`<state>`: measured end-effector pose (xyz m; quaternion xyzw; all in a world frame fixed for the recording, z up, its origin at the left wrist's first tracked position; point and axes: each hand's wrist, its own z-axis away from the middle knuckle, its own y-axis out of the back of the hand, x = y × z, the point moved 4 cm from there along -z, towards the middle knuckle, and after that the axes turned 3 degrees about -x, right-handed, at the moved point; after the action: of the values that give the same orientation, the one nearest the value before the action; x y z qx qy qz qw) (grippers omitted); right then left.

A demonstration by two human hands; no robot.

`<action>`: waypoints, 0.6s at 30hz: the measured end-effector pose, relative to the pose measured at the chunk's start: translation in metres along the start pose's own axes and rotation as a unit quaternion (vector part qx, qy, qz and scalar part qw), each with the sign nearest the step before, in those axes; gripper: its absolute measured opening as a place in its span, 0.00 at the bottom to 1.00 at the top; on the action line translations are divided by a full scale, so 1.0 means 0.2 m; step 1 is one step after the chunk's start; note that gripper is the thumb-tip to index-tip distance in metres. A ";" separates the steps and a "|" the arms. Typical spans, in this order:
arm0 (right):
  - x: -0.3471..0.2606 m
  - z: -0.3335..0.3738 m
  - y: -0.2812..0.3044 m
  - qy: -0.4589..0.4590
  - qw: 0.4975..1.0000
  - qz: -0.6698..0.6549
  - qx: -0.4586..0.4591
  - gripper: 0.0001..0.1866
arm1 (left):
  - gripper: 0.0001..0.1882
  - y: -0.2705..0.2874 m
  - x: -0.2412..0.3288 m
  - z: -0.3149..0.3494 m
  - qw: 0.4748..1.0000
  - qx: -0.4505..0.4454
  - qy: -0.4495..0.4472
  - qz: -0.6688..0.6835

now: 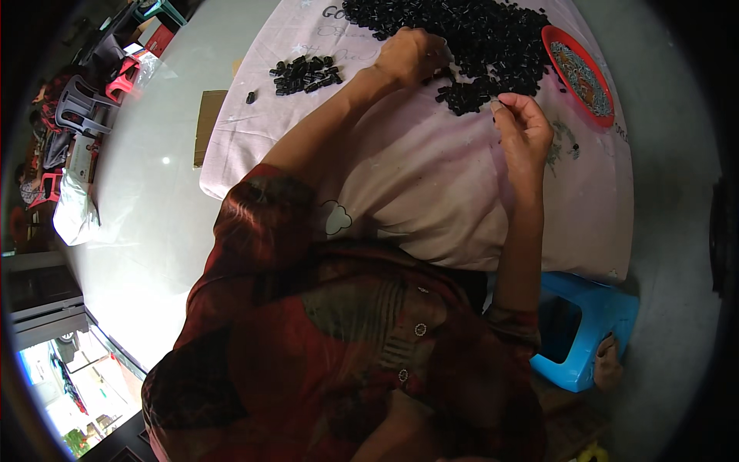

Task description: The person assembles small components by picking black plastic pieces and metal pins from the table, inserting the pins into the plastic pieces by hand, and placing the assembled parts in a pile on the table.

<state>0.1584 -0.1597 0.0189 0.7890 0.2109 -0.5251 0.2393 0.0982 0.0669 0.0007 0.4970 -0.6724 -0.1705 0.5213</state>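
Note:
A large heap of small black plastic pieces (493,38) spreads over the far part of a pink cloth-covered table (431,181). My left hand (412,58) is at the heap's left edge, knuckles up and fingers curled; what they hold, if anything, is hidden. My right hand (526,132) is raised just in front of the heap, thumb and forefinger pinched together. Anything between those fingertips is too small to name. Left of my left hand lies a smaller group of black cylindrical pieces (306,75), with one single piece (250,98) apart from it.
A red dish (610,119) of small metal pins stands at the table's right edge. A blue plastic stool (570,377) is at the lower right, beside the table. Cardboard (208,127) leans at the left edge. Farther left are a grey chair (77,104) and a white sack (75,212).

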 end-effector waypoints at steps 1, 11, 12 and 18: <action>0.00 0.00 0.00 -0.015 1.000 -0.016 -0.006 0.07 | 0.07 0.01 0.01 0.01 0.998 0.000 0.015 0.056; -0.11 0.05 -0.09 -0.052 0.995 -0.080 -0.032 0.09 | 0.07 -0.04 0.19 0.30 0.640 -0.123 0.239 0.719; -0.11 0.06 -0.10 -0.053 0.995 -0.080 -0.035 0.09 | 0.08 -0.04 0.22 0.32 0.614 -0.131 0.243 0.740; -0.08 0.10 -0.18 0.011 0.997 -0.054 -0.044 0.09 | 0.06 -0.08 0.25 0.35 0.539 -0.129 0.226 0.801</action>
<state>0.1171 -0.1454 0.0218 0.7708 0.2789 -0.5187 0.2431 0.0461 -0.0025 -0.0129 -0.2995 -0.6209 0.3516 0.6334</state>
